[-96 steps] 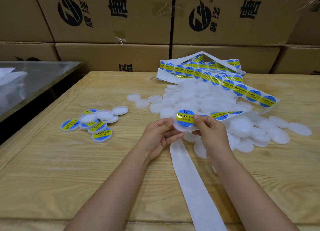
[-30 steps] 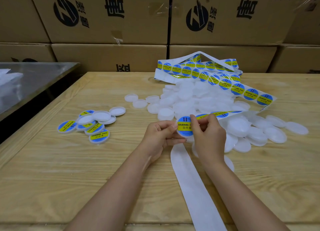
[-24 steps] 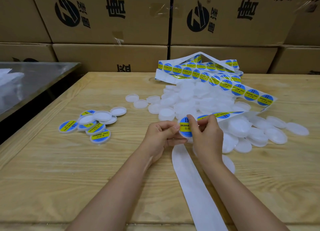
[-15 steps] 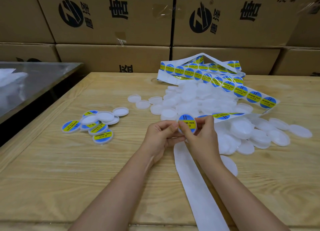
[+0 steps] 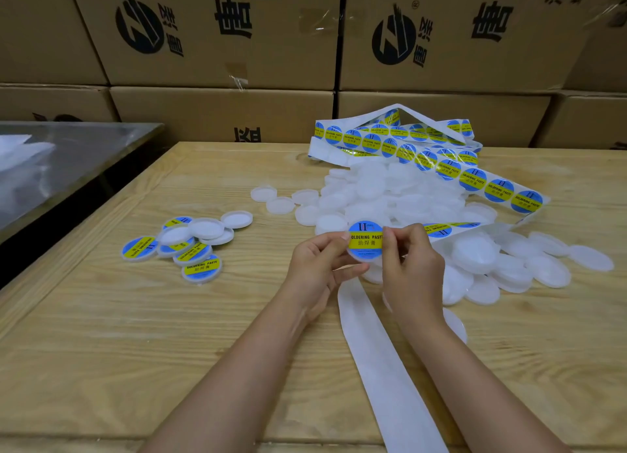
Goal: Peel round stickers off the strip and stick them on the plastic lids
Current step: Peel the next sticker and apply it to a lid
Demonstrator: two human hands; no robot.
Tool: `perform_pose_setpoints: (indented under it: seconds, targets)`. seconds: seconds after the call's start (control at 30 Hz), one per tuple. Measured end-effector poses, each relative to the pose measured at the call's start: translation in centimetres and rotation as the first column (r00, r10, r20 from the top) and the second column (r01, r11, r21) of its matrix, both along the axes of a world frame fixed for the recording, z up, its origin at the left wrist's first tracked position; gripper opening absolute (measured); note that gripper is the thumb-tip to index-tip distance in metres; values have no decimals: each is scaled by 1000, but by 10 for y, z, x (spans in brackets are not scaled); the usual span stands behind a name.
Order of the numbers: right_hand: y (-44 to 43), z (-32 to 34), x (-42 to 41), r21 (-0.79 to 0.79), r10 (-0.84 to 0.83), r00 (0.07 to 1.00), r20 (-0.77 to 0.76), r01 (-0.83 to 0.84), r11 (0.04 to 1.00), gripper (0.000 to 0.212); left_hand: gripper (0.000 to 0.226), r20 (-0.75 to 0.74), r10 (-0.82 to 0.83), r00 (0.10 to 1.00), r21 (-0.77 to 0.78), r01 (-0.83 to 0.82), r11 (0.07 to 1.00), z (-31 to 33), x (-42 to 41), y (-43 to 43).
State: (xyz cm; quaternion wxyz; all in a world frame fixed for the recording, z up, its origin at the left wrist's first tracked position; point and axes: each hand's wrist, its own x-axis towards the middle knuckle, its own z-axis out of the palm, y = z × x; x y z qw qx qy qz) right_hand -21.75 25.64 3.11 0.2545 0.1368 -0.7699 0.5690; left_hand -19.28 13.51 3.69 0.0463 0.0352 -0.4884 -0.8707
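Note:
Both hands hold one white plastic lid (image 5: 364,256) above the table, its face turned toward me. A blue and yellow round sticker (image 5: 365,239) lies on that lid. My left hand (image 5: 319,266) pinches the lid's left edge. My right hand (image 5: 412,266) grips its right edge, with the thumb on the sticker. The sticker strip (image 5: 471,179) loops over a heap of bare white lids (image 5: 390,195). The strip's empty white backing (image 5: 376,357) trails toward me between my forearms.
A small pile of stickered lids (image 5: 190,245) lies to the left on the wooden table (image 5: 118,351). Loose lids (image 5: 549,262) spread out at the right. Cardboard boxes (image 5: 220,39) wall off the back. A metal table (image 5: 68,154) stands at far left.
The lid with the sticker has been turned in my fingers, so the sticker's print now reads upright. Both hands stay in the same spot.

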Motion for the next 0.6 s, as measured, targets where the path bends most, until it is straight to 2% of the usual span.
perform_pose_setpoints:
  seconds: [0.2,0.37,0.47,0.6]
  targets:
    - [-1,-2,1,-33,-15,998,63,17,999,16,20,-14,55,998,-70,-56,996,-2,0,5]
    - [-5,-2,2,36,9,988,153,-14,999,31,20,10,107,994,-84,-106,991,-1,-1,6]
    - [-9,-4,6,106,44,987,152,-60,993,35,22,-7,139,990,-115,-139,984,-1,0,7]
    - [-10,-5,6,168,48,991,121,-68,983,39,12,-22,188,982,-152,-190,970,-2,-1,8]
